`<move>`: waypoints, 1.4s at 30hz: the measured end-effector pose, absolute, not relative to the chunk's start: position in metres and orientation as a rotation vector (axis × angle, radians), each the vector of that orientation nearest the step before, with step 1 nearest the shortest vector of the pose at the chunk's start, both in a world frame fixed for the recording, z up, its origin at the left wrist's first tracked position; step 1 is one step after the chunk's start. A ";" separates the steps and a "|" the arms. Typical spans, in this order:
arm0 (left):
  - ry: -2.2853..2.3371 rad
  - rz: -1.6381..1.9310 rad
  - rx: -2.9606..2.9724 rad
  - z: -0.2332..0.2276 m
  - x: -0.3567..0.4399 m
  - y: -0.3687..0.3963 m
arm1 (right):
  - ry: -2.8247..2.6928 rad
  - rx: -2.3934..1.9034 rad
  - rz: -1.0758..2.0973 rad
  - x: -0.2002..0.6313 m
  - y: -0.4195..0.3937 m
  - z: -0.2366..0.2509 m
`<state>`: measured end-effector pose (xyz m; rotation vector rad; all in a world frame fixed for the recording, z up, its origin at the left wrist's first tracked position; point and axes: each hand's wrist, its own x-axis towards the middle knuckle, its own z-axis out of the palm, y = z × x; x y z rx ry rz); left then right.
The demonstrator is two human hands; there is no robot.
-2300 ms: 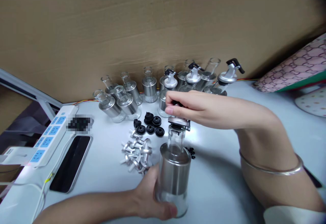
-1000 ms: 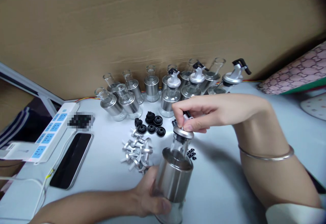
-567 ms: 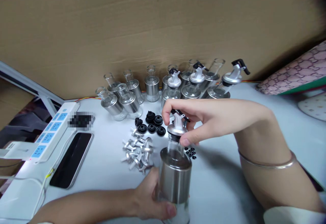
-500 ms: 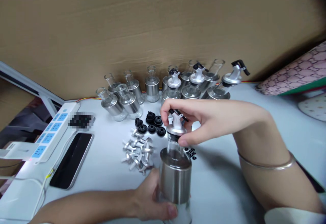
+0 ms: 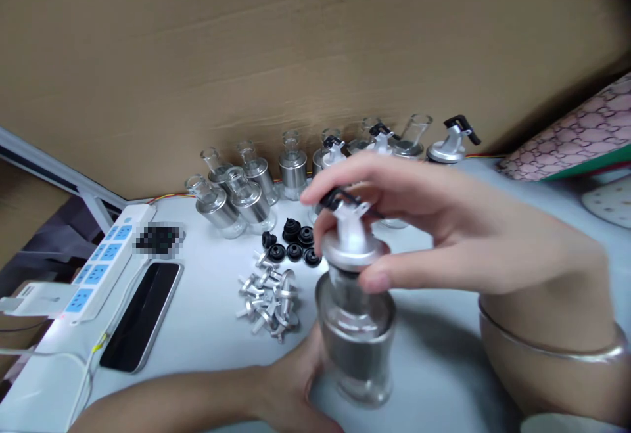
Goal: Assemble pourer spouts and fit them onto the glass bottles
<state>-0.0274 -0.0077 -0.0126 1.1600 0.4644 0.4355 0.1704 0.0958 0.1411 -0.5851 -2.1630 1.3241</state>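
Observation:
My right hand (image 5: 444, 236) pinches the silver pourer cap (image 5: 351, 239) with a black flip lid on the neck of a glass oil bottle (image 5: 359, 328). The bottle has a steel sleeve and tilts slightly, its clear base showing. Beside the bottle's lower left, my left hand (image 5: 296, 380) has its thumb spread away from the glass, while its other fingers are mostly hidden behind the bottle. Left of the bottle lie a heap of silver pourer tops (image 5: 271, 301) and several black stoppers (image 5: 294, 251).
Sleeved bottles (image 5: 293, 167) line the back by the cardboard wall (image 5: 246, 58), some with pourers (image 5: 447, 147). A power strip (image 5: 106, 262), a phone (image 5: 142, 318) and white cables (image 5: 86, 354) are at left. A patterned pink roll (image 5: 566, 131) lies at right.
The capped bottle has come up closer to the camera and tilted, with my right hand on its cap. My left thumb has come off the bottle's lower part.

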 end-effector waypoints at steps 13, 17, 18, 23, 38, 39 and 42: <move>0.269 0.476 1.309 -0.022 -0.024 -0.012 | -1.805 -0.794 0.610 0.138 0.094 0.131; 0.282 0.460 1.337 -0.021 -0.024 -0.011 | -1.870 -0.878 0.586 0.135 0.103 0.115; 0.283 0.457 1.342 -0.020 -0.024 -0.010 | -1.894 -0.880 0.588 0.134 0.104 0.113; 0.288 0.447 1.352 -0.017 -0.024 -0.010 | -1.996 -0.829 0.615 0.126 0.107 0.103; 0.264 0.497 1.377 -0.018 -0.023 -0.011 | -2.161 -0.939 0.546 0.109 0.129 0.070; 0.262 0.505 1.377 -0.018 -0.023 -0.011 | -2.161 -0.943 0.563 0.109 0.130 0.070; 0.257 0.534 1.369 -0.020 -0.022 -0.012 | -2.124 -0.942 0.532 0.105 0.133 0.070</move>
